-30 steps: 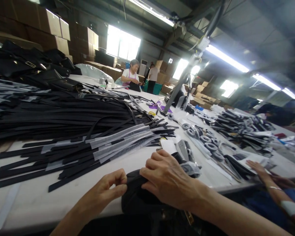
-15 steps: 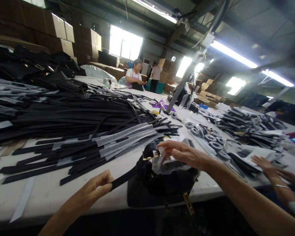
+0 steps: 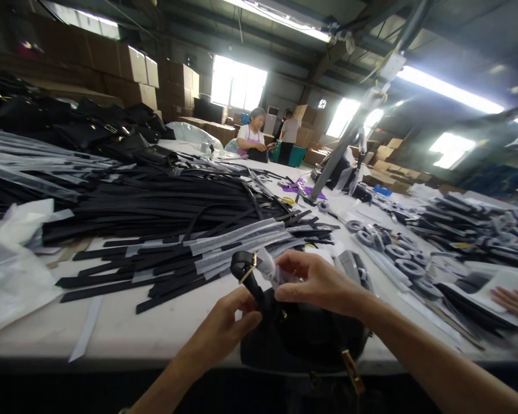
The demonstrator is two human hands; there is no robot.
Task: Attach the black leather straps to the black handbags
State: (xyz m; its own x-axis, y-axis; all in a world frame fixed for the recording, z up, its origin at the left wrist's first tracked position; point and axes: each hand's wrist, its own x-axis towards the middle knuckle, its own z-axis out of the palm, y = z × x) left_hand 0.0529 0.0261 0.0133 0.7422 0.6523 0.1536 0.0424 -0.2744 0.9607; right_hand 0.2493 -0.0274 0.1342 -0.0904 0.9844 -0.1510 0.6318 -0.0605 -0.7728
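A black handbag [image 3: 263,345] sits at the table's front edge, a gold clasp [image 3: 353,371] hanging at its front. From its left side rises a looped black strap [image 3: 240,260] with a gold buckle [image 3: 249,269]. My left hand [image 3: 235,316] is closed on the strap just below the buckle, thumb and fingers pinched together. Cloudy plastic wrap [image 3: 267,267] stands beside the buckle. My right hand [image 3: 313,282] curls over the bag's top with its fingertips closed on this wrap. Part of the bag's top is hidden under my right hand.
Black straps [image 3: 168,201] lie heaped across the left, some wrapped in pale film. Black bags [image 3: 90,123] are piled behind them. Grey-white rolls [image 3: 397,251] and stacked pieces [image 3: 461,224] lie right. A white sheet [image 3: 21,270] is at left; a co-worker's hand [image 3: 515,305] is at right.
My left hand has moved right and up along the strap to near the buckle. The strap's loop now stands higher. My right hand has closed on the plastic wrap. The view has shifted left.
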